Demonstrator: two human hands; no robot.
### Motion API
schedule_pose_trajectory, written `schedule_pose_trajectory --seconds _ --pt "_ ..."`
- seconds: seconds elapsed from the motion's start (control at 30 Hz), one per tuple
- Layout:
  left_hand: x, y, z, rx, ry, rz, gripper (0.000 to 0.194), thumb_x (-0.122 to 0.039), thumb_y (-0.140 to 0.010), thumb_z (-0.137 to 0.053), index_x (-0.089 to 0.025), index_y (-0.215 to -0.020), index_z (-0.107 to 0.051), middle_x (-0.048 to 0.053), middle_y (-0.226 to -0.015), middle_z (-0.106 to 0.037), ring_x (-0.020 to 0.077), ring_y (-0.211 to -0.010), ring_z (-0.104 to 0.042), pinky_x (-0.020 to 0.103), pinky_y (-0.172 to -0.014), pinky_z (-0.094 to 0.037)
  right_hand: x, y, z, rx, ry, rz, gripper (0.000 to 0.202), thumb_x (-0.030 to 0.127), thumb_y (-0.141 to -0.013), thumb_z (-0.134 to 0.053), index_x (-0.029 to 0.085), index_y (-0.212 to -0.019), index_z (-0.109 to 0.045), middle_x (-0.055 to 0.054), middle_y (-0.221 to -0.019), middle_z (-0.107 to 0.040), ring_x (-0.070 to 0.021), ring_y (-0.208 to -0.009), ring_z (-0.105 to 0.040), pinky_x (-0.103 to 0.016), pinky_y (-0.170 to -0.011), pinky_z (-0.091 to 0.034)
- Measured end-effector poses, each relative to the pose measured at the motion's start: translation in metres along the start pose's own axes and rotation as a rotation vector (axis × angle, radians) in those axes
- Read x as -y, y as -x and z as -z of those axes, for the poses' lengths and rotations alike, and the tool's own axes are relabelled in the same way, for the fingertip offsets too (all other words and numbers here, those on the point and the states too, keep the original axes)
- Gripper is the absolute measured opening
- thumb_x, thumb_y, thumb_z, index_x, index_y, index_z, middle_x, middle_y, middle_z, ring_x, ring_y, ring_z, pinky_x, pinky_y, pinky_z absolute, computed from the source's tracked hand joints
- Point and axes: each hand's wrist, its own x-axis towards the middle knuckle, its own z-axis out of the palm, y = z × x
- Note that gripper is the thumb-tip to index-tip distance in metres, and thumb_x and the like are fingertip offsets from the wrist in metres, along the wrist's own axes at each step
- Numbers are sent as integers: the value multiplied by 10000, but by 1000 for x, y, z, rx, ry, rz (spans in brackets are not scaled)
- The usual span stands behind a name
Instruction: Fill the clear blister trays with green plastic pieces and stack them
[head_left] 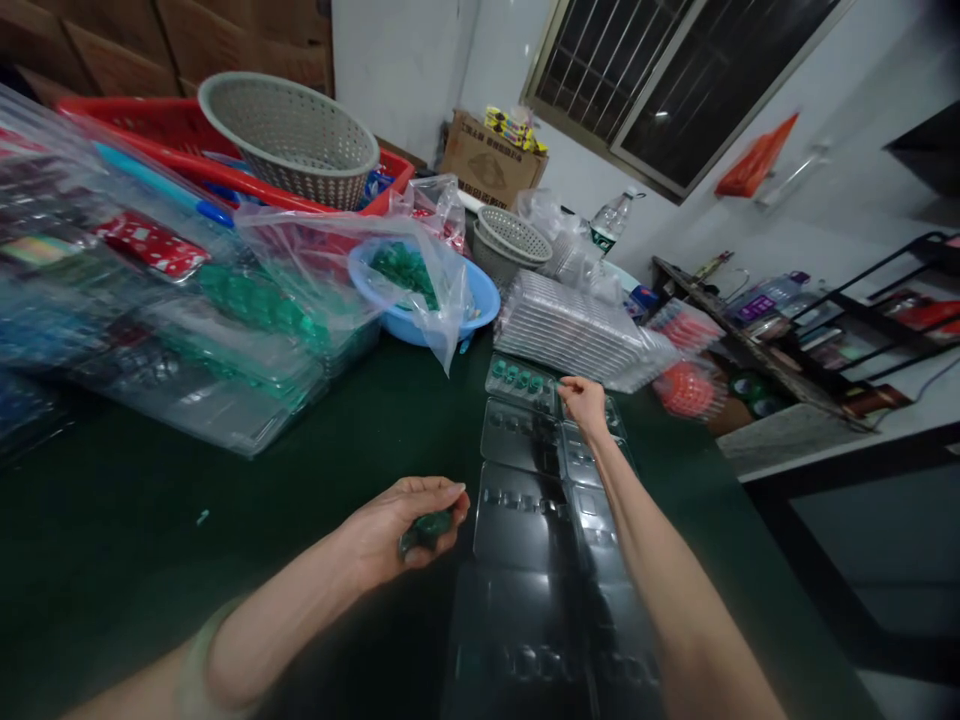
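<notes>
My left hand (420,525) is curled around several small green pieces (427,528) above the dark green table (360,430). Farther forward, my right hand (585,402) pinches at the right end of a clear tray (521,384) whose row of hollows holds green pieces; what is between its fingertips is too small to make out. Two columns of clear plastic trays (521,515) lie flat on the table, running toward me under my right forearm. The nearer trays show hollows without green pieces.
A blue basin (484,300) with green pieces (405,272) and a plastic bag stands beyond my left hand. Stacked clear trays (577,330) rise behind my right hand. Packaged goods (225,370), a red crate (135,125) and a grey basket (292,135) fill the left.
</notes>
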Motion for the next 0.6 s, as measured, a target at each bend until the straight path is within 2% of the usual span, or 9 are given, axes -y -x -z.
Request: schedule_pose_trajectory --seconds 0.13,0.3,0.47,0.6 --pt "2 -3 3 -32 23 0 219 -339 -708 -603 -132 -758 -550 22 -740 -505 83 -513 -481 167 -356 -97 -22 -19 -14 11 148 64 229 236 -611 -559 139 -789 -667 -25 -583 -628 -155 -551 -563 -278 -564 -460" --pt "4 -4 4 -35 14 13 215 -338 -703 -605 -137 -759 -555 18 -739 -502 92 -525 -499 163 -351 -90 -40 -29 -23 74 314 144 213 178 -667 -554 135 -854 -644 -38 -727 -642 -134 -647 -572 -299 -663 -459" --pt "6 -5 4 -34 -1 -10 208 -333 -704 -600 -134 -752 -565 17 -724 -499 82 -500 -477 167 -338 -96 -41 -30 -24 126 457 229 264 136 -682 -505 137 -894 -663 -79 -831 -640 -161 -746 -575 -280 -721 -434" --pt "8 -7 5 -63 15 -5 214 -338 -693 -612 -140 -763 -570 16 -731 -502 81 -499 -477 158 -337 -109 -36 -30 -25 176 564 276 252 129 -685 -496 144 -856 -679 -84 -833 -632 -172 -756 -570 -261 -723 -421"
